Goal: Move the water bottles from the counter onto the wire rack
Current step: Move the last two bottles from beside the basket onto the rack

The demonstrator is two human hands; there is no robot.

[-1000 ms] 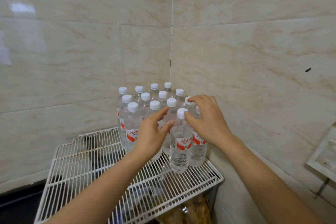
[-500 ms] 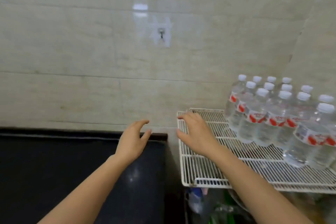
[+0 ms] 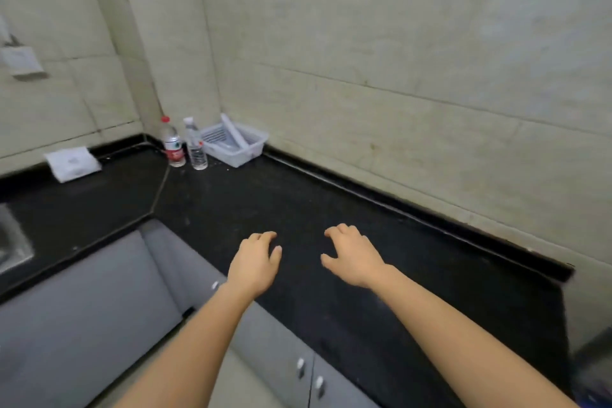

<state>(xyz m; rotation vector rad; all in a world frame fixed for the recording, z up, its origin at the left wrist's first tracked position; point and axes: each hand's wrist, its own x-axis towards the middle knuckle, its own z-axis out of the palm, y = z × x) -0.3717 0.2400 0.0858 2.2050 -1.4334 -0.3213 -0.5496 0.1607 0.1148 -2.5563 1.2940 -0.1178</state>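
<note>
Two water bottles stand in the far corner of the black counter: one with a red cap and red label, and a clear one with a white cap right beside it. My left hand and my right hand hover palm-down over the near part of the counter, fingers loosely spread, holding nothing. Both hands are well short of the bottles. The wire rack is out of view.
A white plastic basket sits against the wall right of the bottles. A white folded packet lies on the counter's left arm, with a metal sink edge at far left. Grey cabinet doors run below.
My view has swung left from the wire rack with its several bottles to the black counter. Both hands left the rack and now hover empty over the counter.
</note>
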